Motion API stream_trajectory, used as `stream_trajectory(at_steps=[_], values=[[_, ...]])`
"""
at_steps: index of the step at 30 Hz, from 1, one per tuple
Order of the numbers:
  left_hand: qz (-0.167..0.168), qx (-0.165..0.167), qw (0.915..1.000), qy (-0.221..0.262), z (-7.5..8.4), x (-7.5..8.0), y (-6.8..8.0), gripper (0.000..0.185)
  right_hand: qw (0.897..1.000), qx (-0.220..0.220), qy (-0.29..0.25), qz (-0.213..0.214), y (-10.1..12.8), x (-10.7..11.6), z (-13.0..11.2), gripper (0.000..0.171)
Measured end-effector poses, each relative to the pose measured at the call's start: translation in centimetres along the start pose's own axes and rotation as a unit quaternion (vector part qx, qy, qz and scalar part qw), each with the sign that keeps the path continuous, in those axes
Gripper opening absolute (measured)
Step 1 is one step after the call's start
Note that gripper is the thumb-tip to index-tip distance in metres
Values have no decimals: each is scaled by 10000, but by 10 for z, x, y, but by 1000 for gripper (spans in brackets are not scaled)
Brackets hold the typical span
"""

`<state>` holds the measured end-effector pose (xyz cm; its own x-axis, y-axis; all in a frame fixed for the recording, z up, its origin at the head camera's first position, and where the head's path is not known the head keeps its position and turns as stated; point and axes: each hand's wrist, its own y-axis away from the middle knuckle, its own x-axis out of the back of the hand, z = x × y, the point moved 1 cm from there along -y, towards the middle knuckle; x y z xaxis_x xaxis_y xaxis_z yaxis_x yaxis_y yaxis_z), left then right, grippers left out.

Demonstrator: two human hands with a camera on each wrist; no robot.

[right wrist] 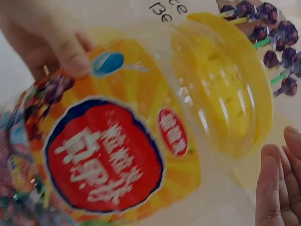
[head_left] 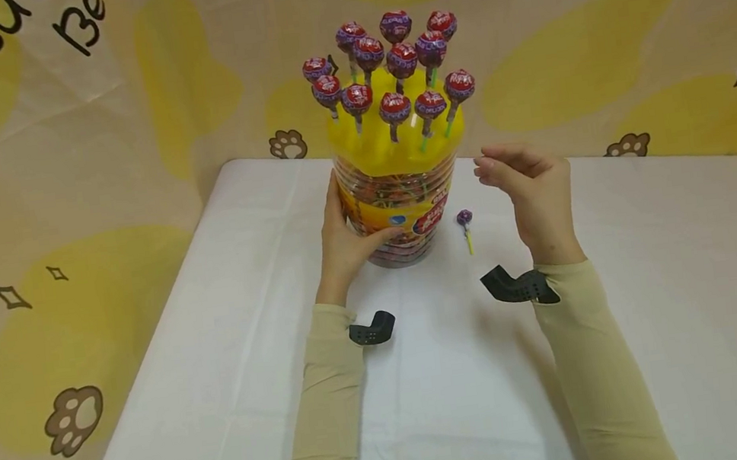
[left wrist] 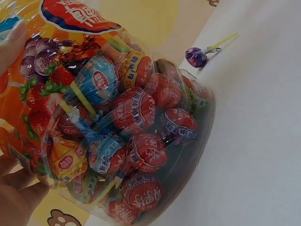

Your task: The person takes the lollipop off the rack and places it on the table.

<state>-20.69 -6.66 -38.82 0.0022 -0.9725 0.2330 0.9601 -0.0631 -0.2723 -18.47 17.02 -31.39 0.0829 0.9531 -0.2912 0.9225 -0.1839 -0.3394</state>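
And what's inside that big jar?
Wrapped lollipops, some red, blue or yellow, show through the clear jar. The label and the left hand cover parts of it, and the outer lollipops hide the middle, so I can't tell what's there.

In the head view, the jar [head_left: 395, 196] hid fingers of the left hand [head_left: 343, 248] at its eight o'clock; the right-wrist view cropped the right hand [right wrist: 277, 188] at four o'clock.

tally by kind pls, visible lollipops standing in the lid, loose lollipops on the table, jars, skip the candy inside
Lollipops standing in the yellow lid: 12
Loose lollipop: 1
Plastic candy jar: 1
Total: 14
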Motion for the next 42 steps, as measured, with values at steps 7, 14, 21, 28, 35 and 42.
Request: stream_trajectory(at_steps=[7, 14, 21, 28, 35, 42], values=[[33, 41, 10000, -66, -1, -1, 0, 109, 9992, 258, -308, -3, -5, -16, -15, 13], [-11, -15, 9999, -103, 0, -2, 1, 110, 9982, 604, 37, -43, -9, -29, -22, 11], [25, 29, 9999, -138, 0, -2, 1, 110, 9981, 620, -40, -7, -13, -39, -25, 11], [30, 39, 9999, -125, -1, -2, 0, 109, 9983, 578, -114, 48, -15, -45, -26, 12], [33, 28, 9999, -104, 0, -1, 1, 109, 9985, 537, -37, 39, -20, -49, -26, 12], [50, 35, 9999, -110, -1, -1, 1, 108, 9983, 578, -34, 55, -22, -53, -25, 11]])
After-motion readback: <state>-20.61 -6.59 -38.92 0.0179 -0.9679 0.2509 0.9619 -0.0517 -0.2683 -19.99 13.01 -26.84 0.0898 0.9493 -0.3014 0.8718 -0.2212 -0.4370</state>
